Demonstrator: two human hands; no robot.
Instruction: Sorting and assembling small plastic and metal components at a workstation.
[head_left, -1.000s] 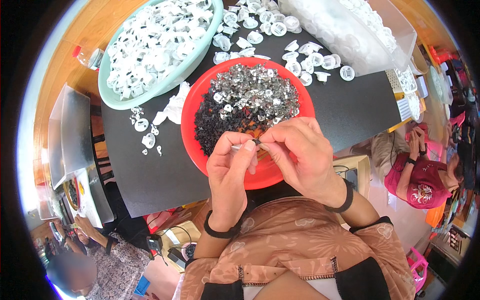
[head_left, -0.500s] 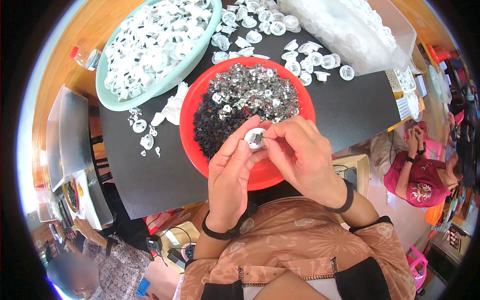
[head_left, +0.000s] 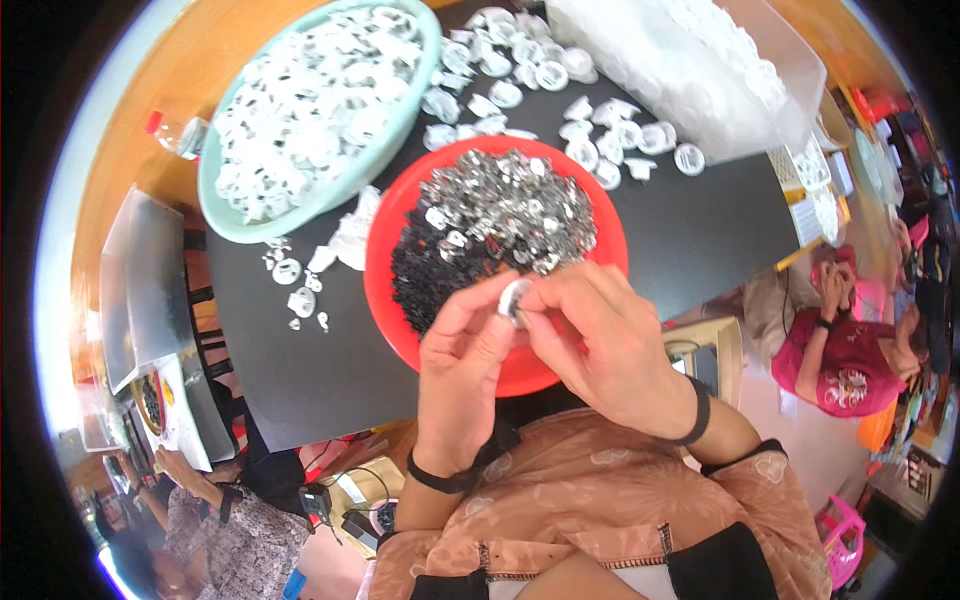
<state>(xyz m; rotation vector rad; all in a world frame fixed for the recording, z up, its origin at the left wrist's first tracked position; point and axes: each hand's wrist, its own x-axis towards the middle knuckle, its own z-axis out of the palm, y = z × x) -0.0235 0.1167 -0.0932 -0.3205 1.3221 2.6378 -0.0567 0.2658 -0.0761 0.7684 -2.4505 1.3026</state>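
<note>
Between both hands, over the near part of a red basin, is a small round white plastic piece with a dark insert. My left hand pinches its left edge between thumb and fingers. The fingertips of my right hand are closed at its right side, partly covering the insert. The basin holds shiny metal clips toward the back and right, and small black parts toward the left.
At the far left a pale green tub is heaped with white pieces. Loose white pieces lie at the back, beside a clear bin. Several small parts and a crumpled tissue sit left of the basin. Two other people work at either side.
The white piece has turned from facing up to a more edge-on tilt. Both hands sit slightly lower in the view, and the whole scene has shifted a little.
</note>
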